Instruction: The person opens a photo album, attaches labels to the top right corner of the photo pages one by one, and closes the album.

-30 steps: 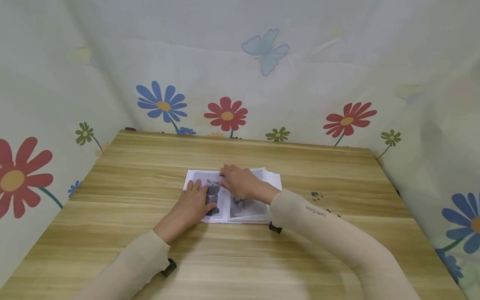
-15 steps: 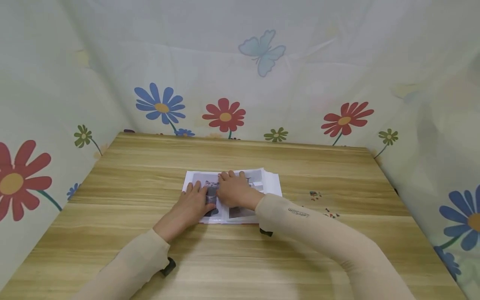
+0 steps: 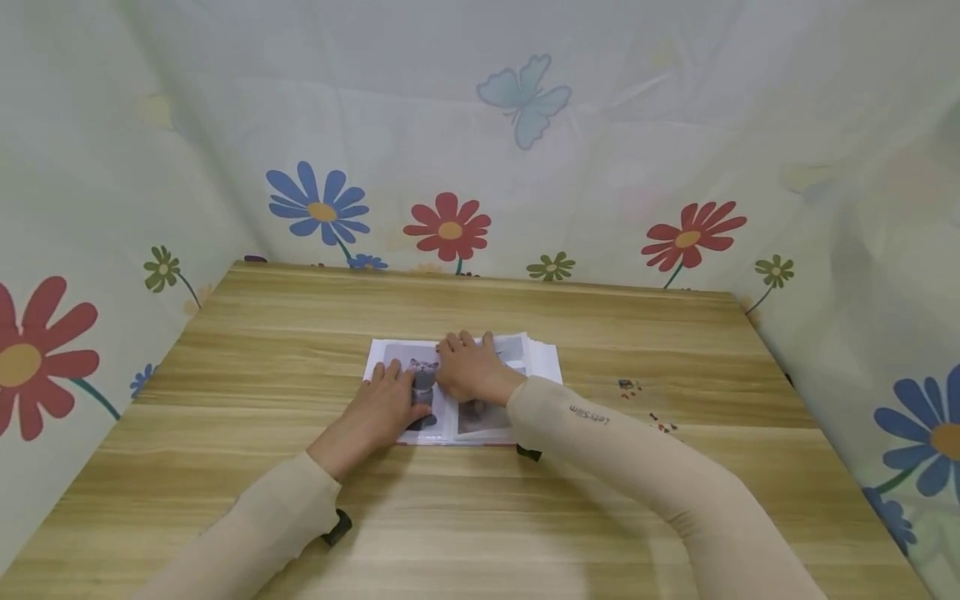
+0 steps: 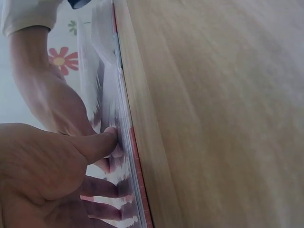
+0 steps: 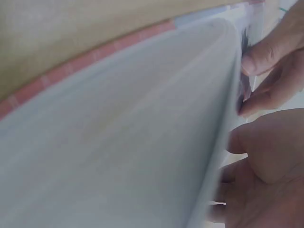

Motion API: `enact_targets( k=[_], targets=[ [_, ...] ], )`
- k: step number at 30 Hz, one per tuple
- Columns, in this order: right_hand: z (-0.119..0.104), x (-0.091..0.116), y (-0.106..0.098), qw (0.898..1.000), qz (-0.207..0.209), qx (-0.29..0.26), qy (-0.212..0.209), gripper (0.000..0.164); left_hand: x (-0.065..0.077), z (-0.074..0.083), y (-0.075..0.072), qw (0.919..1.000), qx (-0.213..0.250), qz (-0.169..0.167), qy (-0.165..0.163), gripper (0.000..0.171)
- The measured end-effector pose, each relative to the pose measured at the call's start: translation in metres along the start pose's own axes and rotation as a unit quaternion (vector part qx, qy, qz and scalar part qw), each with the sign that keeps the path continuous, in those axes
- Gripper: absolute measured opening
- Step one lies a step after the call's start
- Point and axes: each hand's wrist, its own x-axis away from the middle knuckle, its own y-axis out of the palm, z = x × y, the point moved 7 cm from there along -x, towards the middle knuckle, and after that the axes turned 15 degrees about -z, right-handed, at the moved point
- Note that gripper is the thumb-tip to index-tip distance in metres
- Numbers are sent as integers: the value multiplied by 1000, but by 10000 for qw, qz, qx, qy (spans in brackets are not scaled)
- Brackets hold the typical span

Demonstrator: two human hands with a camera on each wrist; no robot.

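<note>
An open photo album (image 3: 542,358) with grey cat pictures lies in the middle of the wooden table (image 3: 285,333). My left hand (image 3: 382,407) lies flat on the left page, fingers straight over a cat photo. My right hand (image 3: 468,367) presses flat on the right page near the spine, close beside the left hand. In the left wrist view the left hand (image 4: 42,171) touches the album's clear sleeves (image 4: 110,95) with its thumb, above the red cover edge (image 4: 138,180). In the right wrist view a curved pale page (image 5: 118,142) fills the frame beside the right hand (image 5: 268,166).
A white floral cloth (image 3: 525,150) walls the table at the back and on both sides. Small coloured marks (image 3: 628,386) sit on the wood right of the album. Black wrist mounts (image 3: 339,527) show under both sleeves.
My right hand and forearm have shifted a little to the left, toward the album's spine. The left hand has stayed on the left page.
</note>
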Motion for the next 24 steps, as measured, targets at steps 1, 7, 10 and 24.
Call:
enact_targets(
  k=[1,7,10,24],
  targets=[
    [1,0,0,10000,-4,-4,-14,54,0,0,0,10000,-21,3,-2,60],
    [5,-5,-1,9996,-153,-241,-63,59,1,1,-2,9999,-163,-2,-4,62],
    [9,-10,-2,9979,-377,-517,-92,66,1,-1,-1,9998,-178,-33,-10,63],
    [-2,14,-3,9975,-210,-319,-601,59,1,0,1,9999,-133,-54,-9,60]
  ],
)
